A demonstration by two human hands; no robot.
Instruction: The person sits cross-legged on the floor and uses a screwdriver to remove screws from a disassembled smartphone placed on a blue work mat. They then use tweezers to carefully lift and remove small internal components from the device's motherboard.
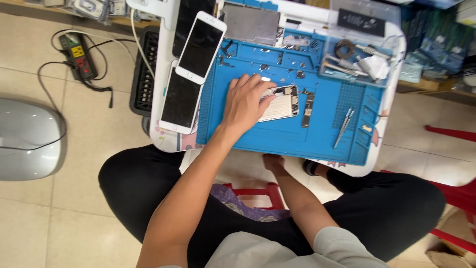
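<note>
My left hand (245,101) rests on the left part of an opened white phone body (282,103) that lies on a blue work mat (297,131), fingers spread over it. My right hand (273,163) reaches down under the front edge of the small table; its fingers are hidden, so I cannot tell if it holds anything. A loose circuit board (307,110) lies just right of the phone body. Metal tweezers (344,126) lie further right on the mat.
Two white phone screens (200,47) (179,99) lie at the table's left. A clear tray (362,54) with tools stands at the back right. A metal plate (250,22) lies at the back. A power strip (79,57) and cables lie on the floor; a red stool (253,191) stands below.
</note>
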